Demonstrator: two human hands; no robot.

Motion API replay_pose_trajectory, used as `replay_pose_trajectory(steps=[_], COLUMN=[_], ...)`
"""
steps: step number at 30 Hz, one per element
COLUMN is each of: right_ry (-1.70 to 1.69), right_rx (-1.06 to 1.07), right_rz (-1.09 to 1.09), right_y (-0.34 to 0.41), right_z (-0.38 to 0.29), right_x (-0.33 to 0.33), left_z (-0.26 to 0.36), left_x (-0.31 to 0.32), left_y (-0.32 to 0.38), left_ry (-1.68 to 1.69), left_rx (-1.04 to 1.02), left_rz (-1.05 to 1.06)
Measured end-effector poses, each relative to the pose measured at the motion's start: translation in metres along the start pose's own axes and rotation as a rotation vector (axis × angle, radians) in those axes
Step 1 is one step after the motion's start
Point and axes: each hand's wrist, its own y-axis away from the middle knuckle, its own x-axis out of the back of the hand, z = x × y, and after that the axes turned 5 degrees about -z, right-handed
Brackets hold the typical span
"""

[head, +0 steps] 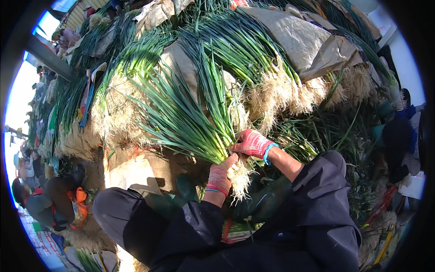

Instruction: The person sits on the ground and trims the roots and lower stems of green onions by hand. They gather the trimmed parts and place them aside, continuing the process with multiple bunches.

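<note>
Both hands wear red-and-white knitted work gloves. My left hand (218,176) grips a bunch of long green onions (190,125) near its pale root end, with the tangled roots (240,180) hanging below the fingers. My right hand (252,144) is at the same bunch from the right, its fingers bent against the stems just above the roots; whether it holds a stem cannot be told. The leaves of the bunch fan out to the upper left, over other green onions (234,44) piled with their roots towards me.
Woven sheets (299,37) cover parts of the pile. Loose leaves (353,163) litter the ground at the right. A pale sack (134,173) lies by my left knee. Other people sit at the far left and right, near an orange bag (80,207); a metal beam (47,57) crosses the upper left.
</note>
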Motion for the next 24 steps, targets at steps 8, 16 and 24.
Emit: replay_pose_trajectory(steps=[8, 16, 24], right_ry=[0.197, 0.77, 0.162], right_rx=[0.176, -0.171, 0.22], right_rz=[0.929, -0.373, 0.347], right_y=[0.018, 0.028, -0.03], right_z=[0.002, 0.029, -0.033], right_x=[0.045, 0.005, -0.016], left_z=[0.015, 0.01, -0.03], left_x=[0.014, 0.009, 0.019], left_y=[-0.001, 0.004, -0.004], left_ry=[-0.065, 0.003, -0.219], left_rx=[-0.115, -0.164, -0.291], left_rz=[0.159, 0.043, 0.139])
